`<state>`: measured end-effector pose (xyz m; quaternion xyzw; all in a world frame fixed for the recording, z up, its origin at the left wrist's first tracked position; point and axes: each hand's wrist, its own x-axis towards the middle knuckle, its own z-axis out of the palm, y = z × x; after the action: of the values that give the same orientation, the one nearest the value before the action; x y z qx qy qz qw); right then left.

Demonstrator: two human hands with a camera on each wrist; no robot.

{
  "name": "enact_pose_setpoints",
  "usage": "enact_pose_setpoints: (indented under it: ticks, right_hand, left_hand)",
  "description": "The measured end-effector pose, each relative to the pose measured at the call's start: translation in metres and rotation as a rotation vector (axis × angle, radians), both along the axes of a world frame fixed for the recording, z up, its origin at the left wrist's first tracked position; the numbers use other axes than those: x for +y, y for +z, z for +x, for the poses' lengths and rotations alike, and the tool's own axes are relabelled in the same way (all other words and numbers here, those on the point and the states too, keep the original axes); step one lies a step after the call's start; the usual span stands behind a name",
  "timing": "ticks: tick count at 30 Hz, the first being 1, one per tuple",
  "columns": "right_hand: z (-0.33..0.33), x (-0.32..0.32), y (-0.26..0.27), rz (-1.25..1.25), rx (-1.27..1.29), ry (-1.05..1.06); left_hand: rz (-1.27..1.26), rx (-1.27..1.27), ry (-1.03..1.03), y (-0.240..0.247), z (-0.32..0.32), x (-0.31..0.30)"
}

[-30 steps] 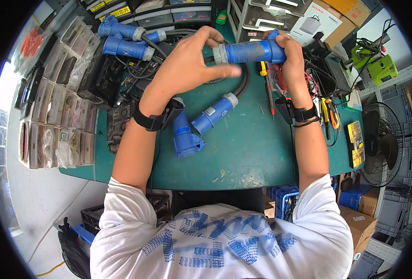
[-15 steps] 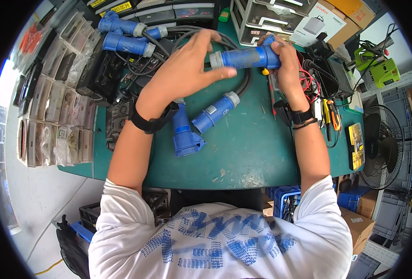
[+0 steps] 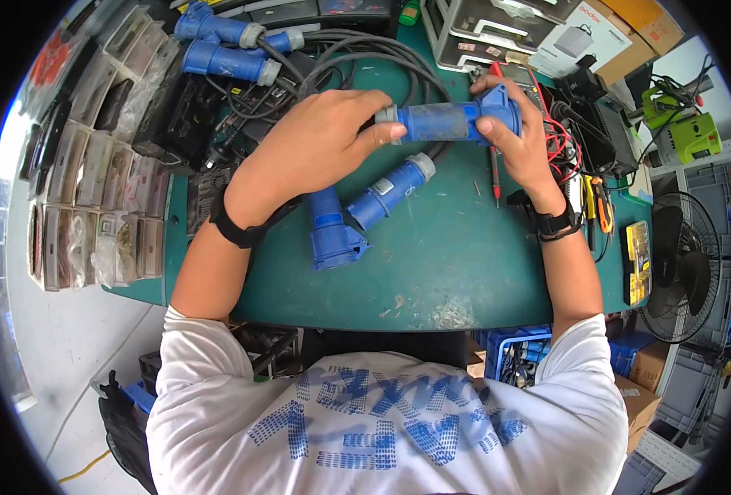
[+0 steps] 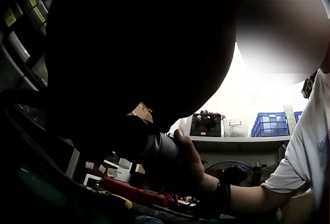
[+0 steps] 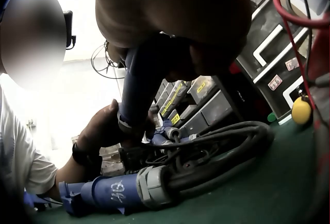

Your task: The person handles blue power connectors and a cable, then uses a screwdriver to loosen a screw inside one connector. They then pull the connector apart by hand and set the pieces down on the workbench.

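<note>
The blue connector (image 3: 444, 121) is held in the air just above the far middle of the bench (image 3: 448, 256), with one hand at each end. Its long axis runs nearly level, side to side across the person. The grey collar (image 3: 389, 114) points to the left and the wider blue head to the right.

The left hand (image 3: 324, 140) comes in along that axis, and its grip is clenched round the collar end, fingers wrapped over the top. The right hand (image 3: 518, 136) is grasping the head end, thumb on the near side and fingers curled over the far side. Neither hand is nearer than the other, and the middle of the barrel shows bare between them.

A black cable (image 3: 357, 62) lies coiled on the far bench behind the collar end. The left hand covers the point where it would enter the collar. The right hand hides the face of the head. Whether the collar sits tight or loose on the barrel cannot be told.

The left wrist view is almost wholly dark and gives only the right hand (image 4: 188, 162) round a dim barrel. The right wrist view shows the blue connector (image 5: 139, 79) running away towards the left hand (image 5: 100, 128); its own fingers are a blur.

Below the held piece, a spare connector (image 3: 392, 191) and a flanged socket (image 3: 330, 235) lie on the bench. A red probe (image 3: 494, 177) lies near the right hand.
</note>
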<state>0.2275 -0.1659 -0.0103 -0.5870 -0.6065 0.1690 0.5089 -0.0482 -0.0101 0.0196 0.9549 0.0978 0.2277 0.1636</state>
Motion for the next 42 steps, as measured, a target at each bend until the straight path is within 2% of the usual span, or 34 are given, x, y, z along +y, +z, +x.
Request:
enact_pose_setpoints:
  ticks: [2,7,11,14,19,22,27,30,31,34,35,37,39,42]
  right_hand:
    - [-0.001,0.002,-0.003,0.008,-0.008,-0.019]
    - [-0.001,0.001,-0.006,0.102,-0.061,-0.026]
    - [0.005,-0.001,-0.009,0.079,-0.03,-0.02]
    - [0.002,-0.002,-0.006,0.12,-0.058,-0.004]
    - [-0.004,-0.005,-0.002,0.081,-0.073,-0.012]
    - [-0.001,-0.004,0.0,0.082,-0.097,-0.002]
    - [-0.001,-0.006,-0.004,-0.023,-0.091,0.017]
    - [-0.001,-0.004,-0.006,0.022,-0.096,0.014]
    - [-0.001,-0.003,-0.006,0.046,-0.099,0.011]
    - [0.002,0.001,-0.007,0.111,-0.109,0.042]
    - [0.003,0.002,-0.008,0.143,-0.114,0.055]
    - [0.004,0.001,-0.009,0.099,-0.103,0.037]
    - [0.005,-0.001,-0.01,0.007,-0.079,0.006]
    - [0.0,-0.001,-0.008,0.031,-0.061,-0.002]
  left_hand:
    - [-0.005,-0.123,-0.028,0.0,0.001,-0.005]
    - [0.0,-0.078,0.097,0.004,0.002,-0.002]
    - [-0.082,0.048,0.014,0.002,-0.002,0.006]
    - [0.014,-0.128,-0.07,-0.009,0.004,0.008]
    - [-0.013,-0.113,-0.007,-0.002,0.002,0.003]
    - [-0.052,0.071,-0.013,0.004,0.001,0.006]
    - [-0.1,0.195,-0.067,-0.02,0.001,0.018]
    - [-0.083,-0.087,-0.053,-0.02,0.007,0.01]
    - [-0.082,-0.089,-0.051,-0.017,0.006,0.009]
    - [-0.239,0.178,0.024,-0.004,0.004,0.007]
    - [-0.237,0.179,0.021,-0.008,0.004,0.009]
    - [-0.16,0.09,-0.019,-0.026,0.005,0.017]
    - [-0.123,0.044,-0.04,-0.024,0.008,0.014]
    - [-0.078,-0.124,-0.01,-0.02,0.01,0.006]
